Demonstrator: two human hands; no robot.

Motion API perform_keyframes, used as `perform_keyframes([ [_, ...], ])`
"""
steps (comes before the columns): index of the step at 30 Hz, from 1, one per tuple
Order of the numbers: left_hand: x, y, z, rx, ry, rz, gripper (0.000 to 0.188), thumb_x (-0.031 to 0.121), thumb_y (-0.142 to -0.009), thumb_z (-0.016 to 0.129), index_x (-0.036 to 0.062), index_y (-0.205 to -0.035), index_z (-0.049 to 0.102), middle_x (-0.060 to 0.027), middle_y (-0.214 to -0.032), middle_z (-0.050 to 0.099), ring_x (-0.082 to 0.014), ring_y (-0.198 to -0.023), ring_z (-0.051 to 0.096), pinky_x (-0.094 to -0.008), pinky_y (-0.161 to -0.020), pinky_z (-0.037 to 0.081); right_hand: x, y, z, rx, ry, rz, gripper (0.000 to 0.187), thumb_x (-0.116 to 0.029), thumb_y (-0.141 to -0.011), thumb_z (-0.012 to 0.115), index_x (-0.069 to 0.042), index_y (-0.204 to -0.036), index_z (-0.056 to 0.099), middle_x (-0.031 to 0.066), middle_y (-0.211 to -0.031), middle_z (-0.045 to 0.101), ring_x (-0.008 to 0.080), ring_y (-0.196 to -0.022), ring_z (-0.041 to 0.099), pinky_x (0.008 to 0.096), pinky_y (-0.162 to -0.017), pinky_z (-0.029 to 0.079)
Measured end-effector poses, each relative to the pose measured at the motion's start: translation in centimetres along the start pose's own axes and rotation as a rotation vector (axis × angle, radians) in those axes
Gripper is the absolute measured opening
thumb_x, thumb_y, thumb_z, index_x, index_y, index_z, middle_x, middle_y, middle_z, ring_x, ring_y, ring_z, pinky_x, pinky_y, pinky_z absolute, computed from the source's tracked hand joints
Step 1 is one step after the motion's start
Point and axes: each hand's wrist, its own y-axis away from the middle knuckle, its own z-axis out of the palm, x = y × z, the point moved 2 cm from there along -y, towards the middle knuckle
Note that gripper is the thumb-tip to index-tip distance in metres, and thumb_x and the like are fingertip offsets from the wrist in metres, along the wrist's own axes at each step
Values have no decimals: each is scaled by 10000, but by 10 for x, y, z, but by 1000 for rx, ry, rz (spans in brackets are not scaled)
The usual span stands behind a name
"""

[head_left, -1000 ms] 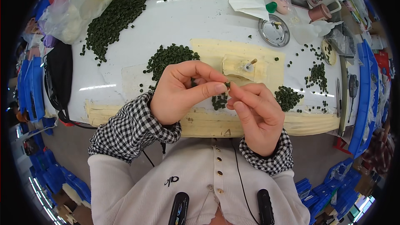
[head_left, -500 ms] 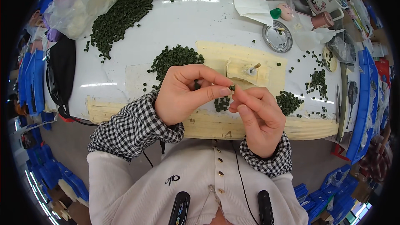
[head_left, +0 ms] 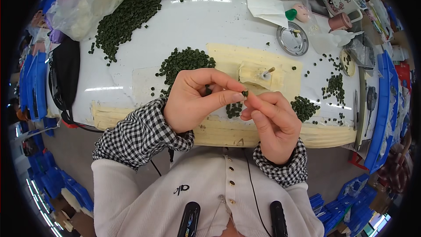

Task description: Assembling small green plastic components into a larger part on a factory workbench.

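Note:
My left hand (head_left: 190, 98) pinches a small dark green piece (head_left: 245, 93) between thumb and index fingertip, above the table's front edge. Against that piece rests a fingertip of my right hand (head_left: 278, 125), whose fingers are curled in; what they hold, if anything, is hidden. Just below the meeting fingers lies a small group of the same green pieces (head_left: 233, 110). A bigger heap of green pieces (head_left: 186, 63) sits behind my left hand. Next to my right hand is another small heap (head_left: 303, 109).
A long pile of green pieces (head_left: 133, 13) covers the back left, beside plastic bags (head_left: 81, 11). A taped block with a short peg (head_left: 261, 75) stands behind my hands. At the right are a round metal lid (head_left: 292, 39), scattered pieces (head_left: 334, 88), a screwdriver (head_left: 371, 101) and blue bins (head_left: 386, 109).
Both hands keep nearly the same place and grip. The green piece between the fingertips appears slightly turned.

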Motion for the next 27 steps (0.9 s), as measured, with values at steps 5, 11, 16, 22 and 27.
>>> perform_keyframes([
  [5, -1, -1, 1, 24, 29, 68, 147, 39, -815, 687, 0, -956, 676, 52, -663, 560, 1, -579, 413, -162, -525, 344, -1, -1, 0, 1, 18, 3, 284, 59, -854, 575, 16, -1130, 622, 96, -959, 574, 140, -802, 620, 221, -704, 506],
  [11, 1, 1, -2, 5, -20, -16, 105, -23, -794, 679, 3, -891, 649, -24, -839, 637, -40, -705, 508, -185, -640, 424, -1, -1, 0, -9, 87, -29, 304, 66, -839, 590, 2, -1134, 627, 99, -955, 577, 139, -785, 612, 218, -683, 497],
  [16, 2, 1, -2, -6, -45, 17, 100, -29, -789, 680, -4, -882, 651, -23, -817, 632, -37, -678, 490, -185, -616, 406, 0, -1, 0, -12, 101, -45, 314, 69, -831, 597, -2, -1135, 628, 100, -953, 582, 142, -782, 606, 217, -678, 494],
  [22, 2, 1, -3, -27, -88, 42, 104, -31, -789, 679, -8, -887, 652, -24, -813, 629, -40, -660, 482, -186, -610, 400, -1, 0, -1, -13, 117, -45, 314, 69, -827, 600, 0, -1131, 629, 102, -949, 583, 144, -784, 601, 219, -679, 493],
  [27, 3, 1, 0, 4, -8, -27, 112, -37, -796, 670, -8, -901, 643, -51, -857, 649, -67, -726, 557, -199, -673, 453, -1, -1, -7, 60, 152, -26, 303, 49, -808, 629, 8, -1109, 635, 100, -925, 583, 134, -747, 581, 214, -644, 478],
])
